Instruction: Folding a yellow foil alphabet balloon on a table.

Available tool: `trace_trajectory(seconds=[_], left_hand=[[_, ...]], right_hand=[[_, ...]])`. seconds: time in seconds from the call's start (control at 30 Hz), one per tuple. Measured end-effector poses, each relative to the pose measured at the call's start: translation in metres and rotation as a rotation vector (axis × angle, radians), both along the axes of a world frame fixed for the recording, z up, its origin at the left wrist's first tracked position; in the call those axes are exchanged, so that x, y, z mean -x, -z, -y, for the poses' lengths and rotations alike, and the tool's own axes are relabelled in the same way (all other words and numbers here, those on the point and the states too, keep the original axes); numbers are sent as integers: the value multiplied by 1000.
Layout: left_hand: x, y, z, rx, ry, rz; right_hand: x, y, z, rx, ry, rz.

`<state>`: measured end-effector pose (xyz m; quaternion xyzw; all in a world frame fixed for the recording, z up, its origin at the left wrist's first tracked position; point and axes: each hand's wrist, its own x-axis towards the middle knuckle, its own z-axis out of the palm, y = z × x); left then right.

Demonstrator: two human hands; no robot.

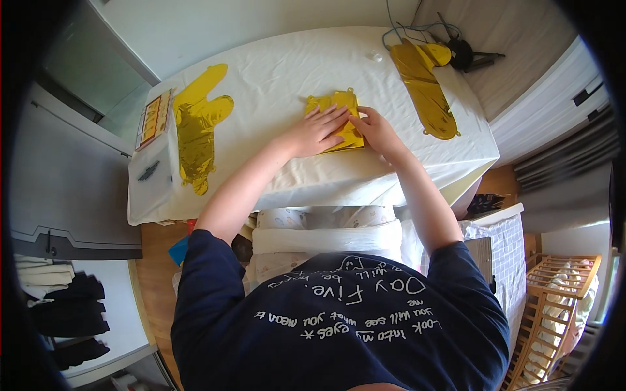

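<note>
A gold foil balloon (350,138), flat and folded into a rough square, lies on the white tablecloth in front of me. My left hand (319,128) rests flat on top of it with the fingers stretched out. At its right edge my right hand (377,132) is bent, thumb and fingers closing on the foil's border. A second flat gold foil balloon (195,133) is spread out at the table's left side. Toward the far right lies a third gold foil balloon (427,91), long and wrinkled.
The table's white cloth (267,85) hangs over its front edge. A flat printed package (154,120) and a clear plastic bag (153,171) are at the left edge. A black device with cables (462,55) stands at the far right corner, near a small clear object (375,57).
</note>
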<state>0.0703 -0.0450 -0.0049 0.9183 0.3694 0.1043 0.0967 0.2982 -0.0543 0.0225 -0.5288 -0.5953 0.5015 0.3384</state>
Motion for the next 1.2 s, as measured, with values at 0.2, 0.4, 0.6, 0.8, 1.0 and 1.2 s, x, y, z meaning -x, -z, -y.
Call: trace_trajectory(seconds=[0.2, 0.4, 0.6, 0.8, 1.0, 1.2], left_hand=[[-4, 0, 1, 2, -19, -97], [-5, -2, 6, -25, -25, -119], [-6, 0, 7, -89, -36, -95], [-9, -7, 7, -72, -6, -40], [-9, -2, 12, -116, -27, -31], [-10, 1, 11, -156, -17, -57]], right_hand=[[-19, 19, 35, -445, 57, 103], [-28, 21, 83, -875, -8, 479], [-21, 20, 97, -931, 40, 634], [-21, 29, 104, -957, 32, 812], [-22, 34, 108, -921, 46, 784], [-19, 24, 107, -769, 75, 715]])
